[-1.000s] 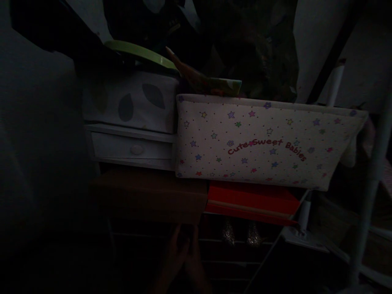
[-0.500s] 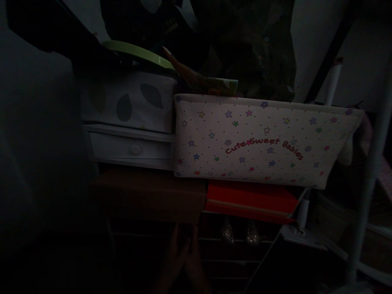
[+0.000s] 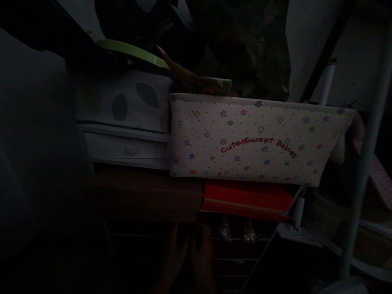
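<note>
The scene is very dark. My left hand (image 3: 176, 255) and my right hand (image 3: 202, 254) are raised side by side at the bottom centre, just under a brown box (image 3: 143, 196) on a shelf. Their fingers point up toward the dark gap below the box, close to each other. It is too dim to tell whether they hold anything. To the right of my hands, a pair of glittery shoes (image 3: 237, 230) stands on the lower shelf under a red box (image 3: 245, 198).
A white fabric bin with coloured stars (image 3: 254, 141) sits on the red box. Left of it are a small white drawer (image 3: 128, 149), a leaf-patterned box (image 3: 122, 102) and a green plate (image 3: 131, 51). White rack poles (image 3: 364, 163) stand at the right.
The view has drifted slightly, so the shelf contents sit a little further left. My right hand shows a bit more and is slightly higher beside my left.
</note>
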The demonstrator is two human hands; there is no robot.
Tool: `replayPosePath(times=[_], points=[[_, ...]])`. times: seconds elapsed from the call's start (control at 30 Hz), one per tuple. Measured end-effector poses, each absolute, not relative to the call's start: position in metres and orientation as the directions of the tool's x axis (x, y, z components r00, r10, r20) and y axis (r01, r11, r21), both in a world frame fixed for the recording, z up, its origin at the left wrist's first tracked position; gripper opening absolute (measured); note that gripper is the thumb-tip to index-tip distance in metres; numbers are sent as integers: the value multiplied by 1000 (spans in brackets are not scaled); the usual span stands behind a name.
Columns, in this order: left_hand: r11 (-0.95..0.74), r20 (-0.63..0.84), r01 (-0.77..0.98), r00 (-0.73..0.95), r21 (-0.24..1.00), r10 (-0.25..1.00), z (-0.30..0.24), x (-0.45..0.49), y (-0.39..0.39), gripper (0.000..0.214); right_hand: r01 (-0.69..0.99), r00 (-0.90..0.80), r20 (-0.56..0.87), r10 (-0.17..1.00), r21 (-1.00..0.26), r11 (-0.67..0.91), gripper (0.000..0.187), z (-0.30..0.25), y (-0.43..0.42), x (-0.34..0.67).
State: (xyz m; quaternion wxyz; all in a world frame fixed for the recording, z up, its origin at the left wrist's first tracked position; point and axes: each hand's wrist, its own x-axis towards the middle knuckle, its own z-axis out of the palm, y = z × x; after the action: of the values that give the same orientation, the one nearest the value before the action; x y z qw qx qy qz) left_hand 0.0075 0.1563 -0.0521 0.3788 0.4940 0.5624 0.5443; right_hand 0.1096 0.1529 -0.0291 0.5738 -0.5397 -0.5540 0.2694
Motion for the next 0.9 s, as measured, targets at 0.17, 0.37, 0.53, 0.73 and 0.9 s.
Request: replayPosePath(times=[0.17,0.37,0.53,0.73,0.9], points=[[-84,90,36,-181,996,979,-62,11,162,67,260,428,366,826,-926,276,34,-39,166,122],[-105,112,49,-172,993,979,-71,12,165,68,110,374,265,889,-964,241,37,-50,174,125],[-83,82,-3,-121,997,989,-65,12,162,74,14,322,246,914,-967,255,37,-48,172,120],[-118,134,89,-198,989,971,-69,10,165,65,28,259,258,931,-965,260,48,-62,174,117],[-205,304,332,-279,921,911,-72,10,170,56,59,269,271,924,-962,265,65,-62,176,121]])
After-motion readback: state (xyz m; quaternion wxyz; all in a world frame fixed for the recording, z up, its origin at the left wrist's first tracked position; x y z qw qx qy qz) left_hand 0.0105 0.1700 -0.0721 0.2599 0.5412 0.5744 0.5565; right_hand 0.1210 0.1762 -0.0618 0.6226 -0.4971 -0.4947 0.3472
